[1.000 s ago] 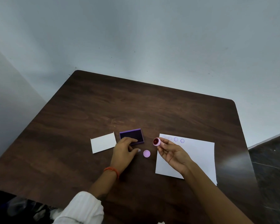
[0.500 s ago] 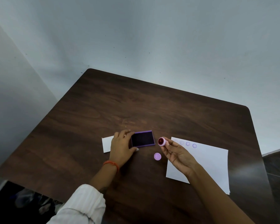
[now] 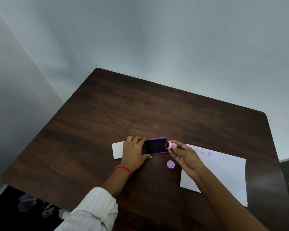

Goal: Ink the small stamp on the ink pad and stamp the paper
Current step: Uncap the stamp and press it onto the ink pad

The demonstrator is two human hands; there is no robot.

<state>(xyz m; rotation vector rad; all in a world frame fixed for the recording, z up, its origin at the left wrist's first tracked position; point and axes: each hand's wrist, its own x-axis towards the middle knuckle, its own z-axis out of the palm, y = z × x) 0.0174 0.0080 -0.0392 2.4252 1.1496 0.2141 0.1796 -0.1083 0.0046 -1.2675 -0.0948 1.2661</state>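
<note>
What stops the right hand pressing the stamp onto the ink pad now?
Probably nothing, so yes: the right hand holds the stamp just beside the open ink pad, and the left hand holds only its left edge.

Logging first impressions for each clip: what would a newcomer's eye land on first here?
The right hand pinches a small pink stamp, its red face turned toward the open purple ink pad at centre. The left hand holds the pad's left end; faint round prints dot the white paper at right.

The white card (image 3: pixel 117 150) is being partly covered by the left hand (image 3: pixel 133 154); stamped marks (image 3: pixel 203 151) beyond the right hand (image 3: pixel 185 157) are being shown too small to read.
</note>
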